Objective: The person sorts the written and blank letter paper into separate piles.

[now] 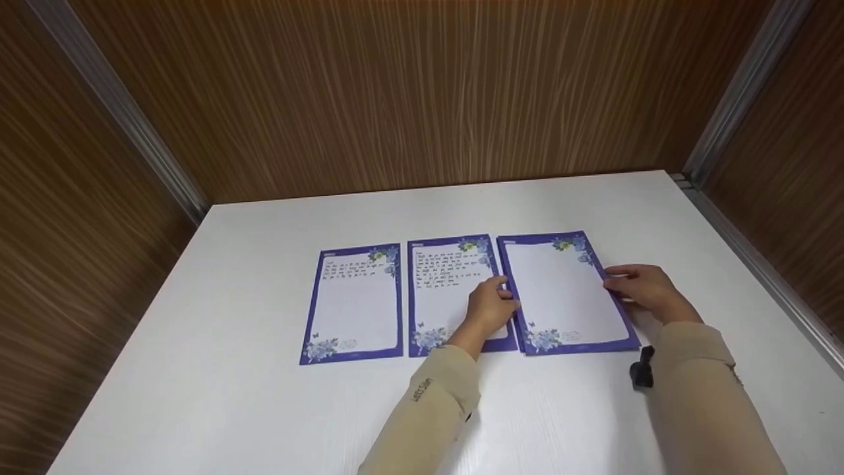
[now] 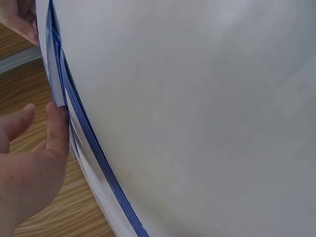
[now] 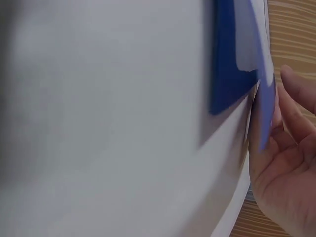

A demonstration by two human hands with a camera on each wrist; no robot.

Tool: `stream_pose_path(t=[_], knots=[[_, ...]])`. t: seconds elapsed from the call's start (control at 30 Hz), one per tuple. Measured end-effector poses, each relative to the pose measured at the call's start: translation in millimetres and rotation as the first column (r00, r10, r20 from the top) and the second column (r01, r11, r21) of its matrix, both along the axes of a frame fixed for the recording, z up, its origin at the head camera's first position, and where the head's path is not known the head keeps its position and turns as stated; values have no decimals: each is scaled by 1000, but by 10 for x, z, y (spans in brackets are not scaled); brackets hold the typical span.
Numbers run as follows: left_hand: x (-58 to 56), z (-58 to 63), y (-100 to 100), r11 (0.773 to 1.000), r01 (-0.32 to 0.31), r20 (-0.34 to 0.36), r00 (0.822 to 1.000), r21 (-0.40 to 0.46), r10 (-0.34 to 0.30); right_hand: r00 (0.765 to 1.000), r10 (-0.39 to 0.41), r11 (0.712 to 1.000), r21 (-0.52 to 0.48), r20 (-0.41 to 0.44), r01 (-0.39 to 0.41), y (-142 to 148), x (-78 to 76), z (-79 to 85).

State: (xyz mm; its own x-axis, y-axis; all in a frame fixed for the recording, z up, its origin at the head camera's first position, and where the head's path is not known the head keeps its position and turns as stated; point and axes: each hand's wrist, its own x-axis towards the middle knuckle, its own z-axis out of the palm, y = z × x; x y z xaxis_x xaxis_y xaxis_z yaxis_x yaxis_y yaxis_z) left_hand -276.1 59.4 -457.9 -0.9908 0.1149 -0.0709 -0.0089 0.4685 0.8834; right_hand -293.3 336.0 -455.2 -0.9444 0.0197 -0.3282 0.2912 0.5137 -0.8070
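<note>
Three sheets' places lie in a row, all purple-bordered letter paper with blue flowers. The left sheet [image 1: 356, 310] and middle sheet [image 1: 435, 303] carry handwriting at the top. On the right, a blank sheet [image 1: 567, 297] lies over at least one other, whose edge peeks out at its left. My right hand [image 1: 649, 290] pinches the right edge of the blank sheet; in the right wrist view a purple edge [image 3: 266, 113] stands raised beside the fingers. Over the middle sheet, my left hand [image 1: 488, 307] touches the blank sheet's left edge, thumb apart from the fingers in the left wrist view.
A small black object [image 1: 641, 369], its kind unclear, lies by my right sleeve. The white table [image 1: 231, 409] is bounded by wood-patterned panels [image 1: 422, 99] behind and at both sides, with metal strips at the corners.
</note>
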Motion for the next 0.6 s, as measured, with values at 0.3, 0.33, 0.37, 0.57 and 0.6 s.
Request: stream_pose_path(t=[0.3, 0.33, 0.37, 0.57, 0.6], knots=[[-7, -22, -23, 1000, 1, 6, 1000, 21, -1, 999, 21, 998, 62, -30, -19, -5, -8, 40], [-6, -22, -24, 1000, 1, 9, 1000, 24, -1, 1000, 19, 997, 69, -25, -18, -2, -9, 45], [-6, -21, -25, 1000, 0, 11, 1000, 27, 0, 1000, 17, 997, 73, -19, -16, 1, -10, 51], [-8, 1, -28, 999, 2, 11, 1000, 37, -3, 1000, -12, 995, 95, -11, 13, 28, -18, 60], [-9, 5, -31, 999, 2, 11, 1000, 43, -2, 1000, -22, 995, 95, -17, 23, 31, -18, 57]])
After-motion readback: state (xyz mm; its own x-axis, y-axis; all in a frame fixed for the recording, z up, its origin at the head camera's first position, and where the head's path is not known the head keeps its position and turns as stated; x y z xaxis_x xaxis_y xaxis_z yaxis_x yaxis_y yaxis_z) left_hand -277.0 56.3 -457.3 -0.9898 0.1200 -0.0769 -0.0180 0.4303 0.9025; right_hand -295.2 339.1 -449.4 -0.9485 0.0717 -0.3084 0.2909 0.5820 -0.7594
